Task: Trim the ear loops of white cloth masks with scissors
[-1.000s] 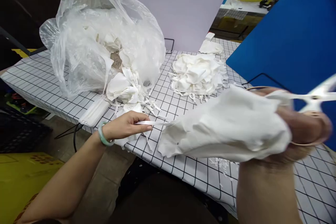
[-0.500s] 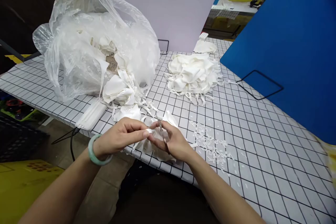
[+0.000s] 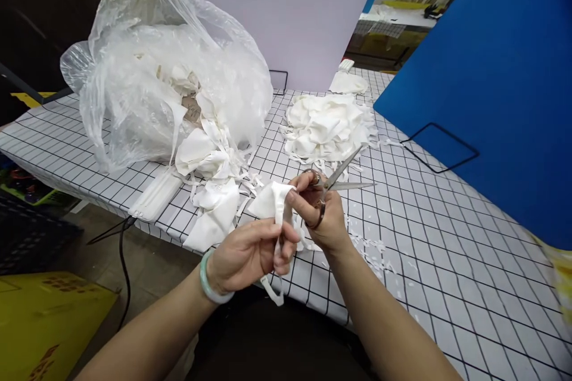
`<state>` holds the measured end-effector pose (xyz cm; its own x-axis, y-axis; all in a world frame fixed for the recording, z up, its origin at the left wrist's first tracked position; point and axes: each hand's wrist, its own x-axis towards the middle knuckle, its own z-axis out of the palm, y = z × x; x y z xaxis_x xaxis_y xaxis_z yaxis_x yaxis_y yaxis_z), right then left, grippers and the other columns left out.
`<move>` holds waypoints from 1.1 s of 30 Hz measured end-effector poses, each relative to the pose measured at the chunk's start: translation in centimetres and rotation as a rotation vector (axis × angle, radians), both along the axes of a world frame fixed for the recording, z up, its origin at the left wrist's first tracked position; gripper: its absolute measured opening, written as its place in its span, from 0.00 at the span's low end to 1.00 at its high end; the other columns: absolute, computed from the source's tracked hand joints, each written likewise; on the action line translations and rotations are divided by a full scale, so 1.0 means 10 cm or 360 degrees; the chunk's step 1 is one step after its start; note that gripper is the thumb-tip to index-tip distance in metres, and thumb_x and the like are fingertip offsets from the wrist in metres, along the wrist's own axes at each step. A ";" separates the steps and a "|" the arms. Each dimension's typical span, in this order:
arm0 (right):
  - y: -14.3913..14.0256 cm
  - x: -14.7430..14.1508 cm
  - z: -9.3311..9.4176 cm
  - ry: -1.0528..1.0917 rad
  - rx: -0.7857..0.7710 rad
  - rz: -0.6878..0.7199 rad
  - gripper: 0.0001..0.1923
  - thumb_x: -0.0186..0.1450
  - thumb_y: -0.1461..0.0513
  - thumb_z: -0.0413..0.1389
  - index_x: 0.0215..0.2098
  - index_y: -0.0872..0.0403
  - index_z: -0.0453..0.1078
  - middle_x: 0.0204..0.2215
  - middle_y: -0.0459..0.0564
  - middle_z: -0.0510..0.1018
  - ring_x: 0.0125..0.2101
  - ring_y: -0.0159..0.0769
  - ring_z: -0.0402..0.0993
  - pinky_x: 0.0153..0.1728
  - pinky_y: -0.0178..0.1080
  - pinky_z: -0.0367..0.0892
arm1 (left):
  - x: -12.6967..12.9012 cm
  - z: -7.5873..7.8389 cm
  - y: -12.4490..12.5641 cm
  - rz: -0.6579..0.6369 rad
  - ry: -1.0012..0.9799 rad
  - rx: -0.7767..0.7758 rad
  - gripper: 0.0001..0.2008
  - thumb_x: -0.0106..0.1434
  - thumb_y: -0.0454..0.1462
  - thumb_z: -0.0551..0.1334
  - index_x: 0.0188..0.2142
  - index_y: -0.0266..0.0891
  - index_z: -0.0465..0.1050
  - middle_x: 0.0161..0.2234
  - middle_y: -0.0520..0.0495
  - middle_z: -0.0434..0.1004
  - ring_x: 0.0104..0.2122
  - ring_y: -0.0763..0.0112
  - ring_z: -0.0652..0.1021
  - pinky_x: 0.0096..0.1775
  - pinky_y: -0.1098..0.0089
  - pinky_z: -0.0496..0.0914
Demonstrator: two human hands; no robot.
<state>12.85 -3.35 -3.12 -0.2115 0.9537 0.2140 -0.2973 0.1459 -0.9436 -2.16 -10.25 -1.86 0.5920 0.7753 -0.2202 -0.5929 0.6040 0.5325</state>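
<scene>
My left hand (image 3: 257, 250) pinches the lower end of a white fabric piece (image 3: 268, 199), and a narrow strap (image 3: 272, 294) loops down below its fingers. Scissors (image 3: 328, 186) hang on the fingers of my right hand (image 3: 328, 214), blades parted and pointing right, away from the cloth. That hand's thumb and forefinger also grip the top corner of the same fabric piece. Another white fabric piece (image 3: 214, 211) lies on the table left of my hands. Small white clippings (image 3: 373, 250) are scattered just right of my right wrist.
A big clear plastic bag (image 3: 134, 101) spills white pieces at the left. A heap of white pieces (image 3: 328, 122) lies mid-table on the grid-patterned cloth (image 3: 447, 238). Behind stand a pale panel (image 3: 277, 12) and a blue panel (image 3: 491, 71). A white power strip (image 3: 156, 193) sits near the left edge.
Both hands have moved right. The scissors, earlier tucked in my right palm, now point right with blades apart. The fabric piece is lifted and stretched between my hands.
</scene>
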 end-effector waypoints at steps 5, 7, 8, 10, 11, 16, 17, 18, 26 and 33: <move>-0.05 0.20 -0.20 -0.0088 -0.0113 -0.0050 0.10 0.60 0.60 0.65 0.35 0.50 0.69 0.33 0.44 0.71 0.33 0.33 0.68 0.36 0.36 0.65 | -0.04 0.04 -0.01 0.0215 0.0745 0.0421 0.13 0.69 0.43 0.61 0.40 0.34 0.76 0.19 0.58 0.56 0.19 0.81 0.54 0.22 0.77 0.49; -0.08 0.25 -0.24 -0.0148 -0.0160 -0.0045 0.10 0.60 0.59 0.65 0.37 0.50 0.69 0.34 0.45 0.72 0.33 0.34 0.69 0.35 0.36 0.65 | -0.07 0.06 -0.01 0.0180 0.0923 0.0579 0.16 0.72 0.45 0.57 0.41 0.35 0.76 0.18 0.59 0.52 0.19 0.79 0.53 0.22 0.76 0.51; -0.09 0.26 -0.24 -0.0184 -0.0183 -0.0013 0.11 0.59 0.58 0.65 0.37 0.51 0.70 0.34 0.45 0.73 0.33 0.34 0.68 0.35 0.36 0.64 | -0.09 0.07 -0.01 0.0162 0.1001 0.0659 0.16 0.72 0.45 0.56 0.40 0.35 0.76 0.19 0.58 0.52 0.20 0.78 0.55 0.23 0.75 0.53; -0.12 0.24 -0.25 -0.0232 -0.0257 0.0089 0.12 0.58 0.57 0.66 0.36 0.51 0.70 0.32 0.45 0.72 0.30 0.33 0.67 0.31 0.35 0.63 | -0.10 0.13 0.00 0.0251 0.1194 0.0892 0.15 0.72 0.44 0.56 0.39 0.37 0.77 0.23 0.54 0.59 0.24 0.75 0.63 0.29 0.73 0.63; -0.15 0.20 -0.26 -0.0226 -0.0314 0.0146 0.13 0.58 0.56 0.67 0.35 0.52 0.70 0.30 0.44 0.72 0.29 0.32 0.66 0.30 0.35 0.62 | -0.09 0.15 0.00 0.0361 0.1303 0.1046 0.14 0.72 0.42 0.57 0.38 0.38 0.79 0.28 0.50 0.64 0.30 0.72 0.68 0.35 0.70 0.68; -0.33 -0.05 -0.34 -0.0130 -0.0495 0.0264 0.22 0.55 0.47 0.68 0.32 0.52 0.66 0.27 0.43 0.70 0.28 0.33 0.66 0.31 0.36 0.66 | 0.02 0.13 0.08 0.0685 0.1279 0.1395 0.14 0.72 0.37 0.56 0.35 0.39 0.80 0.50 0.41 0.71 0.53 0.59 0.71 0.57 0.59 0.67; -0.37 -0.06 -0.34 -0.0181 -0.0475 0.0280 0.22 0.56 0.47 0.67 0.32 0.52 0.66 0.27 0.44 0.70 0.28 0.33 0.67 0.32 0.37 0.67 | 0.05 0.09 0.09 0.0699 0.1209 0.1316 0.15 0.72 0.37 0.55 0.33 0.38 0.80 0.47 0.41 0.72 0.51 0.59 0.73 0.54 0.59 0.68; -0.40 -0.04 -0.33 -0.0265 -0.0439 0.0285 0.21 0.57 0.46 0.66 0.32 0.52 0.66 0.28 0.44 0.70 0.28 0.34 0.67 0.32 0.37 0.67 | 0.07 0.04 0.09 0.0728 0.1167 0.1227 0.16 0.72 0.37 0.55 0.32 0.38 0.79 0.43 0.42 0.72 0.49 0.60 0.74 0.52 0.60 0.70; -0.56 0.56 0.03 -0.1378 0.0239 0.0039 0.21 0.61 0.42 0.61 0.35 0.51 0.72 0.34 0.52 0.76 0.39 0.45 0.70 0.41 0.47 0.68 | 0.18 -0.14 0.01 0.0671 0.1217 0.1147 0.16 0.72 0.39 0.55 0.30 0.38 0.76 0.40 0.43 0.67 0.49 0.60 0.71 0.46 0.64 0.69; -0.70 0.66 0.05 -0.1502 0.0417 -0.0050 0.23 0.60 0.43 0.64 0.24 0.53 0.69 0.21 0.46 0.73 0.26 0.36 0.66 0.36 0.44 0.62 | 0.28 -0.12 0.05 0.0584 0.1102 0.1316 0.14 0.72 0.38 0.55 0.32 0.40 0.76 0.34 0.44 0.68 0.51 0.59 0.68 0.51 0.63 0.66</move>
